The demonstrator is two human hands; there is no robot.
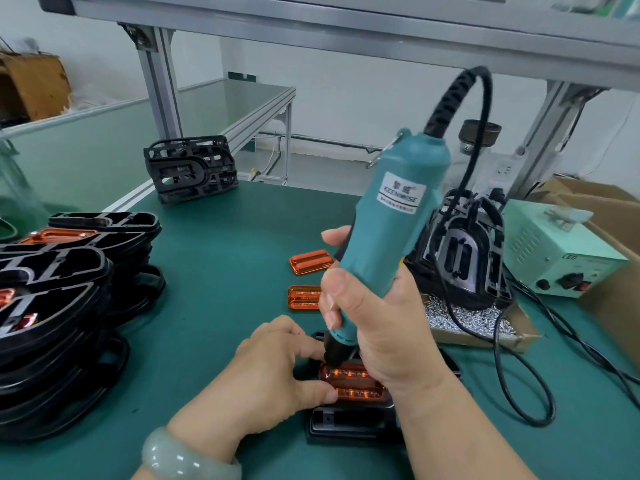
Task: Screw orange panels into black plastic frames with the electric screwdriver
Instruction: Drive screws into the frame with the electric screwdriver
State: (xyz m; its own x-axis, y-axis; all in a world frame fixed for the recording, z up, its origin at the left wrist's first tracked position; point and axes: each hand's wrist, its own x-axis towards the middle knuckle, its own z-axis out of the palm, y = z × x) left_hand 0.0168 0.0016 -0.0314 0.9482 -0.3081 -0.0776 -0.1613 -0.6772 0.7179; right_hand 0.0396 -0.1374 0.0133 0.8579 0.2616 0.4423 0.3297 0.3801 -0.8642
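Screwdriver on orange panel [356,384], seated in black frame [346,422] on table [214,271].
Right grip [374,320] clenched round the near-upright electric screwdriver [391,216], its tip at the panel's far left corner. Left grip [273,368] pinches the panel's left edge against the frame. Two spare panels [311,260] lie beyond the frame.

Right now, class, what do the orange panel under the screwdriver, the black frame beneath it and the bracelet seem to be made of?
Orange panel: glossy translucent plastic, probably; highlights glow along its ribs.
Black frame: matte moulded plastic, judging by its thin ribbed walls.
Bracelet: polished pale-green stone or glass; cloudy sheen, cannot tell which.
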